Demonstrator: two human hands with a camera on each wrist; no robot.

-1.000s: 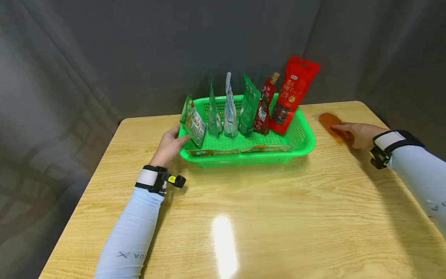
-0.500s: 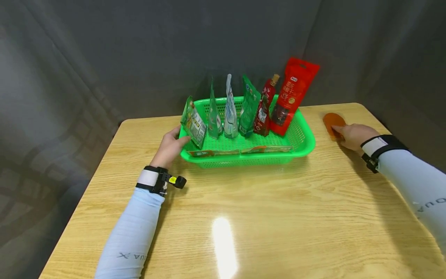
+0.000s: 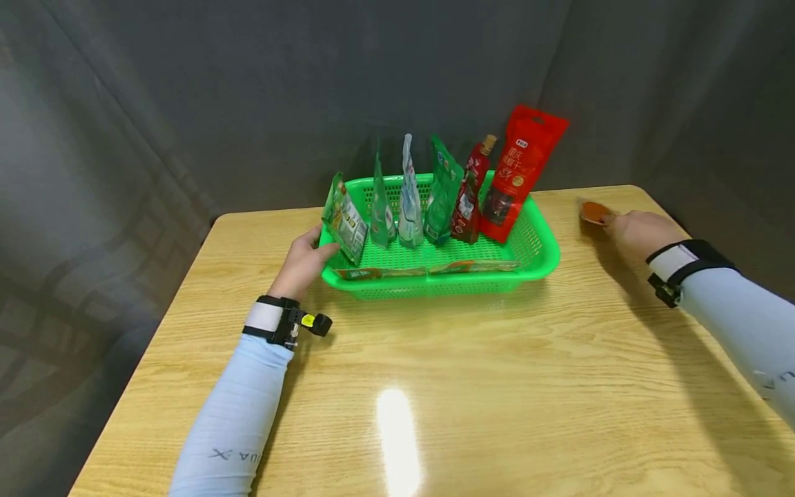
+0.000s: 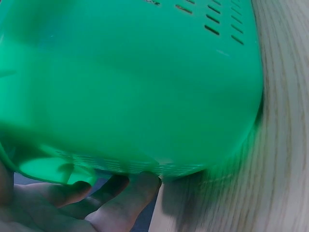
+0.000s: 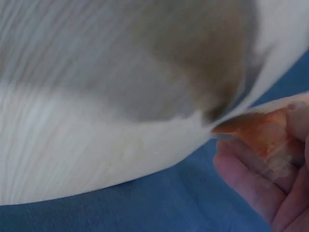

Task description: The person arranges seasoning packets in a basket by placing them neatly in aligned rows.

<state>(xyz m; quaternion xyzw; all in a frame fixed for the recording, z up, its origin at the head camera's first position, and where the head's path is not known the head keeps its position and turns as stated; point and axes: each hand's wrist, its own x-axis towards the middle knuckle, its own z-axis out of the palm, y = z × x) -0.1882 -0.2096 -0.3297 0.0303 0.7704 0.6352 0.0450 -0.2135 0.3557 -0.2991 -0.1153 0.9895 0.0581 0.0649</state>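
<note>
My left hand (image 3: pixel 299 264) grips the left rim of a green plastic basket (image 3: pixel 435 286), thumb over the edge. In the left wrist view its fingers (image 4: pixel 128 195) curl at the rim beside the basket's smooth wall (image 4: pixel 135 92). Over at the table's right end, my right hand (image 3: pixel 642 233) pinches a small orange-brown packet (image 3: pixel 594 212), tilted up with its shadow below. The right wrist view shows thumb and fingers on the packet's see-through corner (image 5: pixel 263 131). Nearest the left hand stands a green printed pouch (image 3: pixel 346 221) inside the basket.
Also upright in the basket are a slim green pouch (image 3: pixel 381 215), a white-blue pouch (image 3: pixel 410 207), a green pouch (image 3: pixel 442 197), a dark red pouch (image 3: pixel 470 200) and a tall red bag (image 3: pixel 522 166). Flat packets (image 3: pixel 472 266) line its front. A dark curtain (image 3: pixel 385 69) hangs behind the table.
My right hand drew back slightly to the right with the orange-brown packet, which went from lying flat on the table to raised and tilted. The left hand and basket stayed nearly still.
</note>
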